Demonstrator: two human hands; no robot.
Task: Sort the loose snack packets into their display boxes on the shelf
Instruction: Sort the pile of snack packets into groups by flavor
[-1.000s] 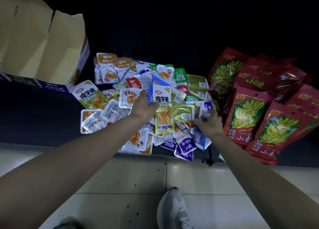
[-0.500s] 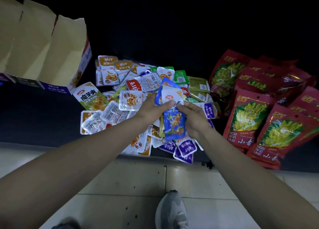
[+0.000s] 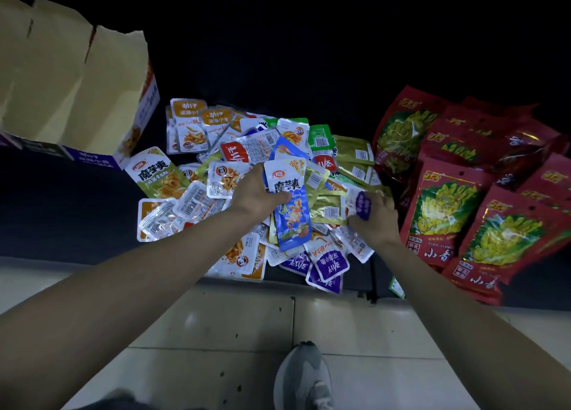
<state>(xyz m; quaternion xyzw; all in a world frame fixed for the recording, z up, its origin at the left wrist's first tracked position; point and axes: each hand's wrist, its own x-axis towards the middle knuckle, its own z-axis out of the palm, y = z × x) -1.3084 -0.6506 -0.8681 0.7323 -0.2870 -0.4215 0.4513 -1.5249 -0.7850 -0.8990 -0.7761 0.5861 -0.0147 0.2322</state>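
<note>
A heap of loose snack packets (image 3: 197,199) in orange, white, green, gold and purple lies on a dark shelf. My left hand (image 3: 253,193) holds a small stack above the heap: a white-topped packet and a blue packet (image 3: 292,221) in front of it, thumb across them. My right hand (image 3: 375,215) is at the heap's right side and pinches a purple-and-white packet (image 3: 361,202). An open cardboard display box (image 3: 77,94) with purple print stands at the upper left, its flaps raised.
Large red bags with yellow-green pictures (image 3: 445,205) are piled on the shelf to the right of the heap. The shelf's front edge (image 3: 278,281) runs across below the packets. Pale floor tiles (image 3: 216,332) and my grey shoe (image 3: 304,378) lie below.
My right hand let go of the blue packet, which stays in my left hand's stack, then moved right to the heap and took hold of a purple-and-white packet.
</note>
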